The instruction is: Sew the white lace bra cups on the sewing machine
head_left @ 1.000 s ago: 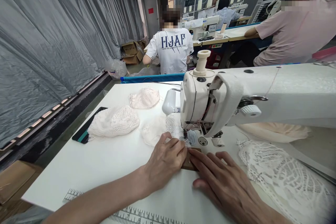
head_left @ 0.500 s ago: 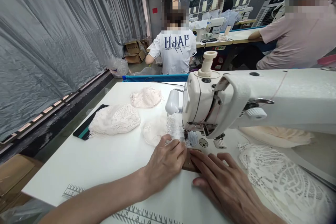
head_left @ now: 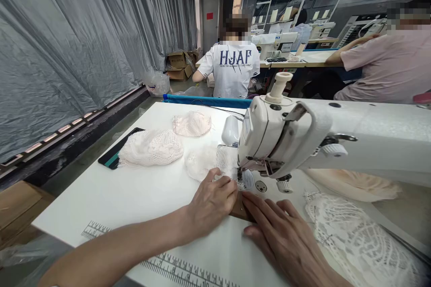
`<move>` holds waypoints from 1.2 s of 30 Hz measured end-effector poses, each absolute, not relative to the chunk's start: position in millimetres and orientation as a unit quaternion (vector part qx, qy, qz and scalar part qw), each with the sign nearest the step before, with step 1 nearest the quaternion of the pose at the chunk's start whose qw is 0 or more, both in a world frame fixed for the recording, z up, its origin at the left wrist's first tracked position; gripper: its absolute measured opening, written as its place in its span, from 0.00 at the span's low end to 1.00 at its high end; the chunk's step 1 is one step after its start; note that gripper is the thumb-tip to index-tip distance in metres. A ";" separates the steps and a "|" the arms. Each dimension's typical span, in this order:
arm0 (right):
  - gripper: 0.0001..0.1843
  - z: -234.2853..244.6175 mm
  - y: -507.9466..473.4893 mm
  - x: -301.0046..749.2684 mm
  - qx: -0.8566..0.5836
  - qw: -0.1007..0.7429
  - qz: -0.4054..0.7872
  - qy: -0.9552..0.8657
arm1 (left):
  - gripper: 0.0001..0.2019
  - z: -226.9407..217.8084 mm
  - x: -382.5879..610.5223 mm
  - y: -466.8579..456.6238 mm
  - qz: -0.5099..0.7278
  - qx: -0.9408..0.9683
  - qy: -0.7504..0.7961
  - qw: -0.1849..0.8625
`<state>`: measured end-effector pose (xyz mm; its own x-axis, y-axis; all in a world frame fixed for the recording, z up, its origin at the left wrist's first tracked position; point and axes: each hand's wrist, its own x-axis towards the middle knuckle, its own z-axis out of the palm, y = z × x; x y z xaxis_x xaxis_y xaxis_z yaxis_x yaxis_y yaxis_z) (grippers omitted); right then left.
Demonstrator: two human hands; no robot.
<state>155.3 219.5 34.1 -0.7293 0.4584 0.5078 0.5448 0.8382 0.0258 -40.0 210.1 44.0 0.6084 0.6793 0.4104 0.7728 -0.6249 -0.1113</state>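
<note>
Just in front of the needle of a white sewing machine (head_left: 266, 136), my left hand (head_left: 212, 206) has its fingers curled and pressed together on the near edge of a white lace piece (head_left: 202, 161). That piece runs under the presser foot (head_left: 240, 174); its edge is partly hidden by my fingers. My right hand (head_left: 283, 228) lies with fingers stretched out, their tips on a brown plate (head_left: 239, 208) set in the table before the needle. The lace beneath the right fingertips, if any, cannot be made out.
The white table (head_left: 161, 193) carries a folded lace piece (head_left: 151, 148) on a dark flat object (head_left: 111, 157), a pale pink cup (head_left: 191, 123) and printed ruler marks (head_left: 182, 273). More lace (head_left: 357, 233) lies right of my right hand, near beige cups (head_left: 357, 184). Co-workers sit ahead.
The camera view has shifted slightly, so the machine and background appear farther right. Both hands stay at nearly the same place by the needle, the left still on the lace.
</note>
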 end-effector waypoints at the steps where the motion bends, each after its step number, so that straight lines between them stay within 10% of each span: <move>1: 0.24 33.8 219.9 155.2 -0.271 0.247 -0.094 -0.926 | 0.11 43.0 -41.2 211.4 -0.167 -0.886 -0.411 0.136; 27: 0.19 52.3 206.6 128.9 -0.160 0.273 -0.083 -0.945 | 0.11 65.9 -127.8 194.5 -0.116 -0.828 -0.545 0.063; 36: 0.08 73.6 179.3 96.9 -0.192 0.109 0.368 -0.903 | 0.12 93.9 -95.0 83.2 -0.189 -0.740 -0.549 -0.339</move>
